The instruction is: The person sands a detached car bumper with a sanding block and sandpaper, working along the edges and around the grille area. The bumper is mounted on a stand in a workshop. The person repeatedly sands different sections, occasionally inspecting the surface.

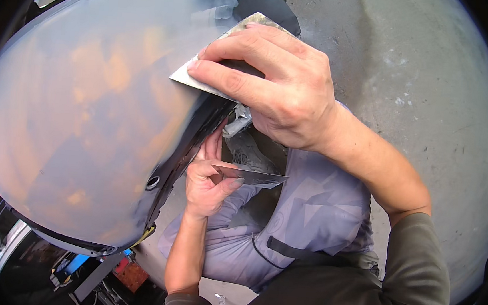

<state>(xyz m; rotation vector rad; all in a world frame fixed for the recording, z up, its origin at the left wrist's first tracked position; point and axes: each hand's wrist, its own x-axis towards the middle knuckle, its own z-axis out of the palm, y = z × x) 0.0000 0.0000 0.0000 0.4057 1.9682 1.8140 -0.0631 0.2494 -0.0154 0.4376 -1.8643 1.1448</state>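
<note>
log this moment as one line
left hand: grips left blade | right hand: grips right blade at panel edge | panel: curved, grey, orange patches

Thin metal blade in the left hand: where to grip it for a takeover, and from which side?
Probably the free end of the blade, coming from the right and pinching across its flat faces: it is thin, shown nearly edge-on, that end sticks out rightward, and the left hand covers the opposite end.
</note>
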